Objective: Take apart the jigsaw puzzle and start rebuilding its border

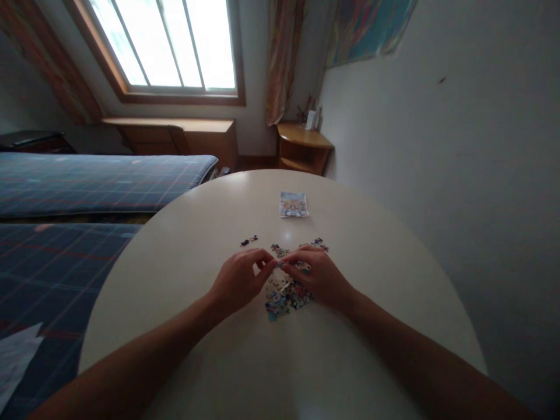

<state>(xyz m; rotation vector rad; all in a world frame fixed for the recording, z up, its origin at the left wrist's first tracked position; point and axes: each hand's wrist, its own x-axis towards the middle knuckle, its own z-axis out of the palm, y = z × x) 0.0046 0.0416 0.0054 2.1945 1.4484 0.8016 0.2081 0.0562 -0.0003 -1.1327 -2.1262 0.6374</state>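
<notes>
Round tbl (175, 251): L hand (238, 278) & R hand (324, 275) pinching tiny puzzle pc (279, 264), heading & long axis unclear

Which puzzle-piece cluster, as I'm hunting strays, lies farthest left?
The small, mostly dark cluster beyond the left hand; the other puzzle pieces all lie farther right.

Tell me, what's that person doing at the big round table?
The person is handling tiny puzzle pieces on the white table. The left hand and right hand meet at the fingertips, seemingly pinching one small piece. Many pieces lie under and around the hands, with a few dark ones off to the left. A small picture lies farther back.
</notes>
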